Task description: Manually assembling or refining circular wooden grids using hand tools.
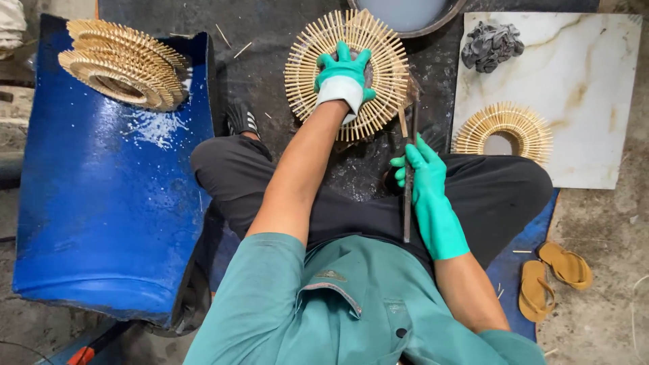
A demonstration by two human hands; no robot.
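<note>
A: Which step is in hand?

B: The person is sitting cross-legged on the floor (284, 40) and working on a round ring of bamboo sticks (346, 73). The left hand (343, 76), in a green glove, is pressing down on the middle of the ring, fingers spread and clenched on nothing. The ring is lying flat on the dark floor, just ahead of the knees.

A: And the other hand?

B: The right hand (424, 177), also gloved, is grasping a long thin brush (407, 182) by its stem. The brush is standing nearly upright, its upper end touching the ring's right edge.

A: What stage does that suggest?

B: Judging by the pose, a coating or cleaning pass along the rim is under way. Finished-looking rings (125, 62) are lying stacked on the blue barrel (101, 203); another ring (503, 132) is resting on the marble slab (581, 88), beside a crumpled grey rag (491, 44).

A: What does the next move call for?

B: Probably a firm hold at the centre, a slight turn of the ring, and a light stroke so the sticks are not bending.
</note>
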